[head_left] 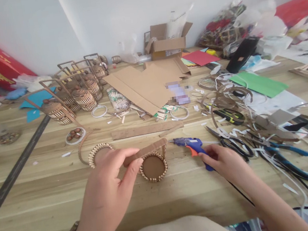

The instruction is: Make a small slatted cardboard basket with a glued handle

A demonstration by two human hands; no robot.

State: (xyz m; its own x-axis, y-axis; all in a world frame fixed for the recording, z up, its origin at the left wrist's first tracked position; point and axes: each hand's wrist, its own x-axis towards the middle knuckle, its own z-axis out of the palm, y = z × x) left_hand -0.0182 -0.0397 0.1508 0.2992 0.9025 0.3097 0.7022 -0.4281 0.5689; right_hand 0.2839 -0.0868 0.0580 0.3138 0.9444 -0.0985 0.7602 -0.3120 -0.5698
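Note:
My left hand [110,180] pinches a brown cardboard strip [147,149] between thumb and fingers, just above a round cardboard disc ringed with small wooden sticks [153,166] that lies on the wooden table [38,194]. A second stick-ringed disc [97,153] sits behind my left hand. My right hand [226,160] is closed round the handle of a blue and orange glue gun [190,145], whose nozzle points left toward the strip. The gun's black cord runs off under my right forearm.
Several finished stick baskets with cardboard handles [75,94] stand at the back left. Flat cardboard sheets [146,84] and an open box [166,42] lie behind. Scissors [230,140], pliers, cardboard rings, green paper [259,82] and cables crowd the right side. A lid of beads [75,135] sits at left.

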